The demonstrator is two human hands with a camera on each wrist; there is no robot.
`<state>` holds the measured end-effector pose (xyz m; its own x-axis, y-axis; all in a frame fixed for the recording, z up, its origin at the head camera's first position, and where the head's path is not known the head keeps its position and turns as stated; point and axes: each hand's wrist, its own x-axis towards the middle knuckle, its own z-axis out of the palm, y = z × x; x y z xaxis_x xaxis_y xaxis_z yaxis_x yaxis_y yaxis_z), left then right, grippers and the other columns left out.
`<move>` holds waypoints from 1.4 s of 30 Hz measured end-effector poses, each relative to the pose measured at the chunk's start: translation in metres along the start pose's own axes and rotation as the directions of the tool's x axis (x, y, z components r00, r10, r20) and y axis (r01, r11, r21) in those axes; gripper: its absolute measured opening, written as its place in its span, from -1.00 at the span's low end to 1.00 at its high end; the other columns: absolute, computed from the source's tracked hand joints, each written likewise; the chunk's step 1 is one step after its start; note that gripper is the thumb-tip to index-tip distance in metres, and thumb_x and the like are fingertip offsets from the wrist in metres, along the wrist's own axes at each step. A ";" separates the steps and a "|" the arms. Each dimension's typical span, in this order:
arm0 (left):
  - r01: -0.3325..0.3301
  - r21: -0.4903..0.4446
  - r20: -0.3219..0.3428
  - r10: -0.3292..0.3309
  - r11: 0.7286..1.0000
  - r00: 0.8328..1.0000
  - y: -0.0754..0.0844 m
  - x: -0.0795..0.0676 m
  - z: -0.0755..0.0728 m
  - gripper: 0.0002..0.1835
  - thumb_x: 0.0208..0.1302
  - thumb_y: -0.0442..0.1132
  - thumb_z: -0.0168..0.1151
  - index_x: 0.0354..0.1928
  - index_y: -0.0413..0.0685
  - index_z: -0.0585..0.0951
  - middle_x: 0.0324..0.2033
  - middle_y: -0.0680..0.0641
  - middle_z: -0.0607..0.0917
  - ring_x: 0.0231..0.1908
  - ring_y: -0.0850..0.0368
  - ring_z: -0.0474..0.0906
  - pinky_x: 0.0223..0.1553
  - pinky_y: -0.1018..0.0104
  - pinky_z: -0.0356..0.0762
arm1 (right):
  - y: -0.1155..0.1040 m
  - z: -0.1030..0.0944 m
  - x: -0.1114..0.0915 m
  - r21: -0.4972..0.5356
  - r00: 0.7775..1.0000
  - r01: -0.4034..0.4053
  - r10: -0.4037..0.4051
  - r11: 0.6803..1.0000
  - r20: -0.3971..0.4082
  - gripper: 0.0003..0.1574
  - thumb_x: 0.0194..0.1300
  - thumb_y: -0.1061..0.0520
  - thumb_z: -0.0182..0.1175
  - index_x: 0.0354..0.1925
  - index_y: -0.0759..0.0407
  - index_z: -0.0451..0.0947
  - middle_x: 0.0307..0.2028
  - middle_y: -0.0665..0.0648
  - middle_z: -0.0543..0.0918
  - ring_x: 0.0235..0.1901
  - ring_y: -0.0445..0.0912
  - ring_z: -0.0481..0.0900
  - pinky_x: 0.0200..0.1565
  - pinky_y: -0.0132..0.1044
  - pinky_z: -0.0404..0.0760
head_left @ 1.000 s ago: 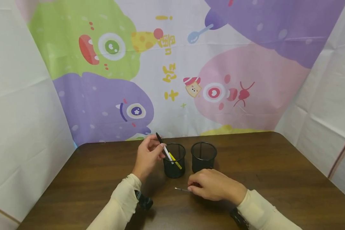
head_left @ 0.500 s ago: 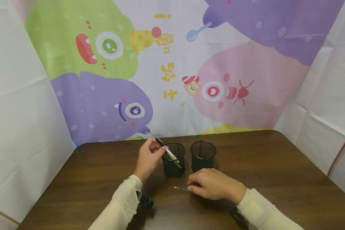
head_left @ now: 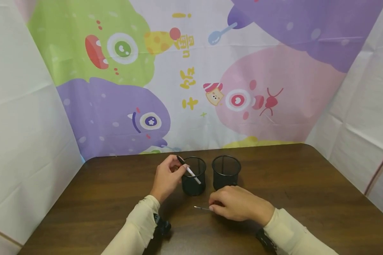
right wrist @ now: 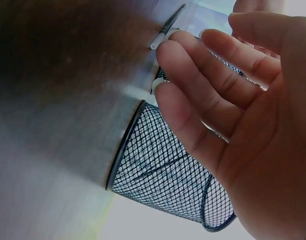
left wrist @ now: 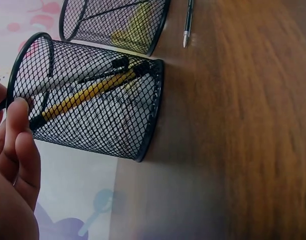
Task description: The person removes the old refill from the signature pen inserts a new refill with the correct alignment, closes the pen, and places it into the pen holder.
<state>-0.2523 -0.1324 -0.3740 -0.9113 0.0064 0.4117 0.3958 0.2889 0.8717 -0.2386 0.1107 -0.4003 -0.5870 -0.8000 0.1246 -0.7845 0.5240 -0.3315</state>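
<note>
My left hand (head_left: 170, 176) pinches a white pen with a black end (head_left: 192, 172) at the rim of the left black mesh pen cup (head_left: 188, 187). The pen slants down into that cup. Inside, a yellow pen with black ends (left wrist: 90, 92) leans against the mesh in the left wrist view. My right hand (head_left: 239, 203) is low over the table, thumb and fingertips at a slim dark pen (head_left: 201, 208) whose light tip points left. Much of this pen is hidden by the hand. The right black mesh cup (head_left: 221, 182) stands just beyond it.
Brown wooden table (head_left: 115, 198) with its back edge close behind the cups. A cartoon-printed cloth (head_left: 191, 131) hangs behind, and pale cloth walls (head_left: 354, 117) stand at both sides.
My left hand has lowered the white pen farther into the left cup, tilting it more. The yellow pen is now hidden behind it in the head view. My right hand stays in place.
</note>
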 end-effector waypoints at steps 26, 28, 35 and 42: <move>-0.010 -0.038 0.025 0.010 0.999 1.000 -0.039 0.008 0.006 -0.86 0.27 -0.28 0.42 -0.28 -0.09 0.60 -0.42 -0.07 0.69 -0.61 0.03 0.55 -0.56 0.24 0.63 | -0.001 0.001 0.001 -0.013 1.000 0.011 -0.011 1.000 0.006 -0.87 0.45 -0.03 0.18 -0.25 -0.15 0.66 -0.35 -0.33 0.61 -0.42 -0.42 0.50 -0.36 -0.40 0.56; -0.009 -0.023 0.030 0.010 1.000 0.999 -0.039 0.007 0.005 -0.86 0.26 -0.27 0.42 -0.29 -0.08 0.60 -0.45 -0.06 0.68 -0.62 0.04 0.56 -0.56 0.25 0.63 | 0.000 0.001 0.001 -0.011 1.000 0.008 -0.008 1.000 0.007 -0.87 0.45 -0.03 0.18 -0.25 -0.15 0.66 -0.35 -0.33 0.61 -0.42 -0.41 0.50 -0.36 -0.40 0.56; -0.014 0.029 0.064 0.012 0.999 0.998 -0.041 0.005 0.005 -0.88 0.29 -0.27 0.39 -0.31 -0.02 0.59 -0.51 0.00 0.68 -0.62 0.07 0.58 -0.54 0.24 0.62 | 0.000 0.002 0.001 0.006 1.000 0.002 -0.003 1.000 0.020 -0.86 0.47 -0.04 0.17 -0.23 -0.15 0.66 -0.33 -0.32 0.62 -0.41 -0.42 0.51 -0.35 -0.41 0.56; -0.028 0.005 0.067 0.028 1.000 0.997 -0.039 0.005 0.004 -0.90 0.32 -0.26 0.37 -0.16 -0.03 0.71 -0.39 -0.02 0.70 -0.60 0.07 0.58 -0.53 0.24 0.63 | 0.000 0.001 0.000 -0.005 1.000 -0.001 0.001 1.000 0.011 -0.87 0.46 -0.04 0.18 -0.23 -0.15 0.66 -0.33 -0.33 0.62 -0.41 -0.41 0.51 -0.36 -0.39 0.57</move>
<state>-0.2730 -0.1398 -0.4073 -0.9056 0.0788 0.4167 0.4206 0.2936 0.8584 -0.2387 0.1103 -0.4014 -0.5855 -0.8026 0.1141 -0.7851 0.5262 -0.3266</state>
